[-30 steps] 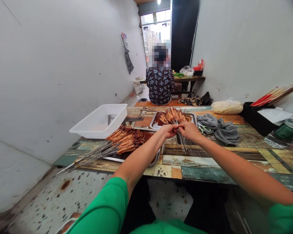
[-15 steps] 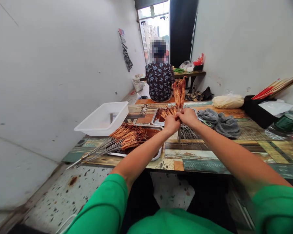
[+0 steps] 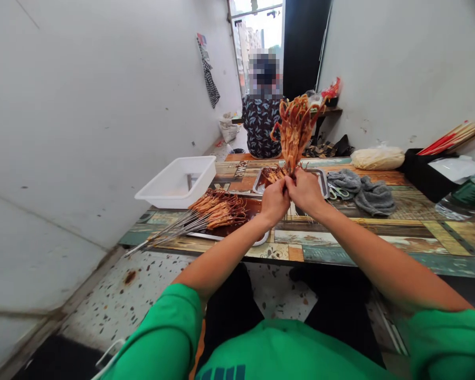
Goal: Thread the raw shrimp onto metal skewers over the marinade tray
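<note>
Both hands are closed around the lower part of a bunch of meat skewers (image 3: 295, 132), held upright over the table with the reddish-brown strips fanned out at the top. My left hand (image 3: 276, 201) and my right hand (image 3: 306, 192) touch each other, thumbs side by side, partly hiding the thin metal sticks. Behind them is a small metal tray (image 3: 323, 183) with more skewered meat. To the left, a pile of similar skewers (image 3: 221, 210) rests in a larger metal tray (image 3: 254, 205) with dark red sauce, the sticks jutting past the table's edge.
A white plastic tub (image 3: 170, 198) stands at the table's left. On the right lie scissors (image 3: 338, 191), a grey cloth (image 3: 374, 199), a bagged pale bundle (image 3: 377, 157), a black box (image 3: 424, 173) and a plastic bottle (image 3: 472, 194). Another person (image 3: 263, 126) sits beyond the table.
The bunch of skewers has come up and closer, and its meat ends are spread wider. My hands stay together on it. The view has shifted slightly.
</note>
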Tool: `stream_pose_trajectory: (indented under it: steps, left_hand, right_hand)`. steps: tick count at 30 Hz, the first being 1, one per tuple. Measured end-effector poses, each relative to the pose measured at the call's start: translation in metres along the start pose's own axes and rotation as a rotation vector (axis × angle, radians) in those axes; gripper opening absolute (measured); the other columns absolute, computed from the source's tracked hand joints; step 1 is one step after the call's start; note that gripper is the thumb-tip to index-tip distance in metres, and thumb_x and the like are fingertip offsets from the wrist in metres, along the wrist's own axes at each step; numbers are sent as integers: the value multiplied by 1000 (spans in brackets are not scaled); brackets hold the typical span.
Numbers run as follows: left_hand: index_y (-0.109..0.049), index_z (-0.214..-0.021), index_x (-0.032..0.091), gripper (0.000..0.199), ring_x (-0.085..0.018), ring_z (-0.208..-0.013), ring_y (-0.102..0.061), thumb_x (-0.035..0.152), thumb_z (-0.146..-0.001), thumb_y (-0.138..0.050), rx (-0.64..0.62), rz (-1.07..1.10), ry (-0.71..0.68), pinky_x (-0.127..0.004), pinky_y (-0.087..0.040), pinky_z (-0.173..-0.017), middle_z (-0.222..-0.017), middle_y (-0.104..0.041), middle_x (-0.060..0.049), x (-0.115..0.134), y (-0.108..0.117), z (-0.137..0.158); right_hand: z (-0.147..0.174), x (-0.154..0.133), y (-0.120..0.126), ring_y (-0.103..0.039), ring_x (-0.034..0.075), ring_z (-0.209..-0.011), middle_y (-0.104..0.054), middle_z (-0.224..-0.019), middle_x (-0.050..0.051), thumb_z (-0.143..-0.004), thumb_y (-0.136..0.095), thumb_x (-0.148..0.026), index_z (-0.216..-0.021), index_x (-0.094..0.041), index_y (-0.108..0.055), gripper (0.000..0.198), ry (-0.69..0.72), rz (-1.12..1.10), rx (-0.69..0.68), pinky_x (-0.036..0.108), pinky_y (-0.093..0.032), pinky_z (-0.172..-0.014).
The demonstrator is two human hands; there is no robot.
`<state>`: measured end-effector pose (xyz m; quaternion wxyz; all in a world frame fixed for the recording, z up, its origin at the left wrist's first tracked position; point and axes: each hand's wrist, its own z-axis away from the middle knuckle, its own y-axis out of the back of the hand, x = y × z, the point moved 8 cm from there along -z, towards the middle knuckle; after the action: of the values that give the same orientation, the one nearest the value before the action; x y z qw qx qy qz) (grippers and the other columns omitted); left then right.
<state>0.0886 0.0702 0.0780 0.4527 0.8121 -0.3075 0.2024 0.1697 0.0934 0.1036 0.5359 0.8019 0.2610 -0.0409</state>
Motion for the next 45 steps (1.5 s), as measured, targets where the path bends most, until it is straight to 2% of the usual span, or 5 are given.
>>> stream_pose_trajectory:
  steps: [4,8,20,28,45]
  left_hand:
    - [-59,-81,16,16,-16,-71,-53,18,-84,-44,15,116,63,-25,-38,-69,-80,-64,-8,-8,3,11]
    - [-59,-80,15,21,-16,-72,-53,21,-87,-40,-16,134,43,-25,-37,-70,-82,-65,-9,-12,-1,15]
    - [-55,-69,17,20,-16,-67,-51,20,-85,-43,-140,154,9,-24,-35,-67,-69,-59,-6,-25,-30,23]
    - [-56,-77,17,14,-17,-73,-53,14,-82,-44,-148,187,5,-24,-36,-72,-80,-62,-8,-27,-28,28]
    - [-56,-71,17,12,-15,-65,-49,14,-79,-47,-204,156,50,-23,-35,-67,-70,-59,-5,-45,-45,48]
  right_hand:
    - [11,-11,-4,-57,24,-87,-64,-91,15,-87,-36,-27,-96,-10,-57,29,69,-27,61,33,-38,-76]
    - [15,-13,-9,-55,24,-87,-63,-92,15,-87,-34,-25,-98,-10,-55,28,101,-44,76,32,-37,-75]
    - [25,7,-31,-56,23,-79,-63,-88,15,-88,-34,-23,-87,-11,-57,26,54,44,-11,30,-34,-67]
    - [28,2,-30,-55,21,-79,-64,-87,13,-87,-35,-23,-85,-13,-58,25,105,18,-16,29,-33,-67]
    - [48,16,-53,-55,18,-70,-65,-77,10,-88,-35,-26,-79,-14,-60,29,76,-5,-77,27,-30,-62]
